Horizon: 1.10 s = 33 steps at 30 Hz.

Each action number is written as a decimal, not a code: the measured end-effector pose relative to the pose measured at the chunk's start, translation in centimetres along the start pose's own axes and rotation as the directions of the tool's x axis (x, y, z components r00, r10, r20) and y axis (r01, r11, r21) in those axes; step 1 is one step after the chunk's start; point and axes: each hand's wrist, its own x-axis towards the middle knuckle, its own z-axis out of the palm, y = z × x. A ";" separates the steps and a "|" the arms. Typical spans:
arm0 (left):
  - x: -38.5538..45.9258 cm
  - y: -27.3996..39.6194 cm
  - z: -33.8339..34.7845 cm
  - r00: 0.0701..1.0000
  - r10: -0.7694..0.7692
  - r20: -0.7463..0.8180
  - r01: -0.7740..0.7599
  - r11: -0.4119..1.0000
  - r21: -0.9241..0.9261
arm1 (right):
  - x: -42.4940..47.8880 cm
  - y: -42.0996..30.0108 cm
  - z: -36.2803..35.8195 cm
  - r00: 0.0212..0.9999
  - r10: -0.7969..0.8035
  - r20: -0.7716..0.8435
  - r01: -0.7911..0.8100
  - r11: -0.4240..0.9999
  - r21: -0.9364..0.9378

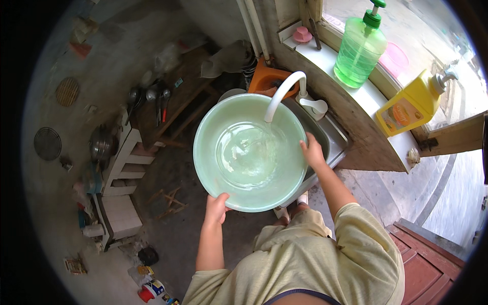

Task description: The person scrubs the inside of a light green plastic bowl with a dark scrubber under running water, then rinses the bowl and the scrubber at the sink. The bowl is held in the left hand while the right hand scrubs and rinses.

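Observation:
A large pale green plastic basin (pixel 213 152) sits over the metal sink (pixel 337 133), with clear water (pixel 244 152) in its bottom. From the white curved faucet (pixel 286 89) a thin stream runs into it. My left hand (pixel 217 208) grips the basin's near left rim, thumb on top. On the right side of the rim, my right hand (pixel 314 150) holds on with the thumb inside; its other fingers are partly hidden. Beside the spout's base is a white faucet lever (pixel 314 106). Most of the sink bowl is hidden under the basin.
An orange plastic rack (pixel 263 78) stands behind the faucet. The windowsill at right bears a green pump bottle (pixel 358 49), a yellow pump bottle (pixel 410 103) and a pink item (pixel 302 34). Ladles (pixel 152 95) lie on a wooden table at left. A red-brown door panel (pixel 427 255) is at lower right.

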 end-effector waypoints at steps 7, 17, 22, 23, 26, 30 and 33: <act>-0.6 -1.3 1.6 1.000 -0.001 -0.026 0.000 0.999 -0.040 | 4.9 -7.4 6.5 0.781 0.343 0.522 -0.599 0.177 0.781; -1.4 0.5 2.9 0.981 -0.155 0.117 0.157 0.987 -0.012 | 6.5 -6.8 9.4 0.631 0.336 0.699 -0.677 0.678 0.285; 2.1 -0.2 4.9 0.950 -0.273 0.152 0.272 0.962 0.026 | 5.9 -0.5 10.4 0.766 0.333 0.550 -0.524 0.819 0.233; 3.0 -0.4 5.6 0.944 -0.284 0.169 0.283 0.959 0.028 | 5.9 0.9 10.8 0.812 0.303 0.499 -0.448 0.872 0.199; 5.1 -0.7 7.3 0.935 -0.304 0.184 0.298 0.953 0.058 | 5.5 2.2 10.1 0.819 0.307 0.484 -0.455 0.862 0.224; 6.7 -1.1 8.5 0.925 -0.329 0.191 0.330 0.944 0.025 | 5.2 1.5 7.4 0.808 0.296 0.510 -0.484 0.827 0.286; 6.2 0.1 9.3 0.923 -0.366 0.116 0.351 0.927 0.136 | 5.4 2.2 5.8 0.795 0.282 0.538 -0.494 0.816 0.301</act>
